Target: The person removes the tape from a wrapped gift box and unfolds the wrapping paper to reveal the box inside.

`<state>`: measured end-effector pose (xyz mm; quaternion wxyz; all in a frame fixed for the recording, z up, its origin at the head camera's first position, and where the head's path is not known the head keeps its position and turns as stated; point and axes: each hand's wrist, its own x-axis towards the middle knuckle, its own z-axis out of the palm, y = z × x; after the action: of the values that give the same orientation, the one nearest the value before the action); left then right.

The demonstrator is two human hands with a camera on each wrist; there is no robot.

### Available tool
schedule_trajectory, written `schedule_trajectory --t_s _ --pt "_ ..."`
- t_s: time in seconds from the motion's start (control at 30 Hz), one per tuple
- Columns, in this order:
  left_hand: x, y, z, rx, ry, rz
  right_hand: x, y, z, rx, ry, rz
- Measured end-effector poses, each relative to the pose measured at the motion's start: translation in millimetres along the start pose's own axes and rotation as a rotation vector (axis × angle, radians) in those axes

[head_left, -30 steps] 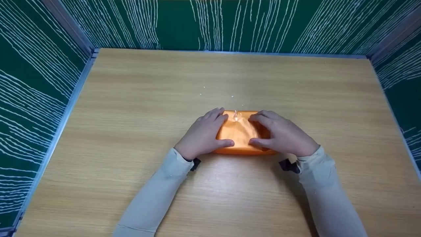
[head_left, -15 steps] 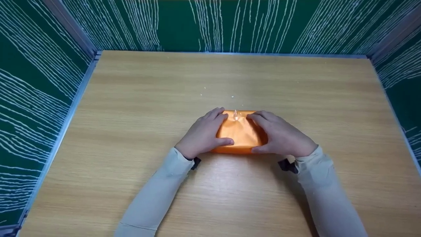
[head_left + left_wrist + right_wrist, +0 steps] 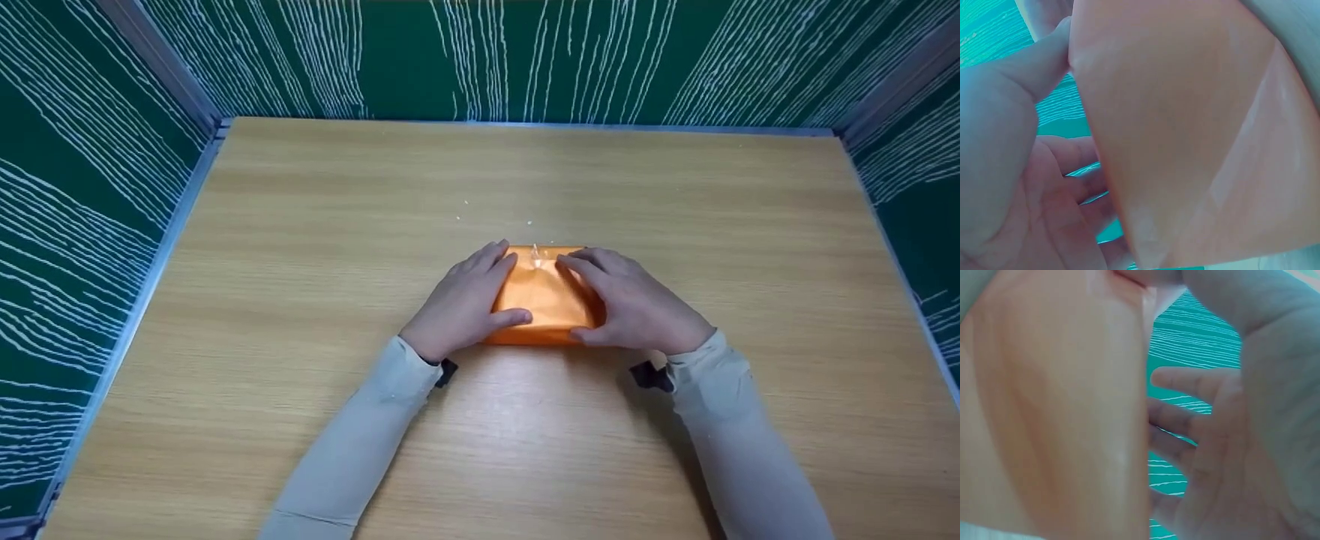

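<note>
An orange package in smooth, shiny wrapping lies on the table between both hands, with a shiny clear piece like tape near its far edge. My left hand holds its left end, thumb over the near side and fingers toward the far side. At the right end my right hand grips it the same way, its thumb low at the near edge. In the left wrist view the package shows a diagonal fold, with the fingertips hidden behind it. The right wrist view has the package filling its left half.
Several tiny white specks lie on the wooden table beyond the package. Green walls with white wavy lines enclose the table at the back and sides, and blue strips run along its edges.
My right hand has shifted left, and its thumb has slid from the top down to the package's near edge. The package sits slightly farther away; my left hand has barely moved.
</note>
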<state>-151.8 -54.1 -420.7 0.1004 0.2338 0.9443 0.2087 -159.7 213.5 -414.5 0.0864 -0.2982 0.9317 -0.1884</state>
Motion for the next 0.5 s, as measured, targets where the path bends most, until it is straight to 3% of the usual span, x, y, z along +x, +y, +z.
schedule_trajectory --t_s 0.5 --pt "-3.2 0.4 -6.9 0.053 0.115 0.086 0.7 1.7 -3.9 0.048 0.014 0.04"
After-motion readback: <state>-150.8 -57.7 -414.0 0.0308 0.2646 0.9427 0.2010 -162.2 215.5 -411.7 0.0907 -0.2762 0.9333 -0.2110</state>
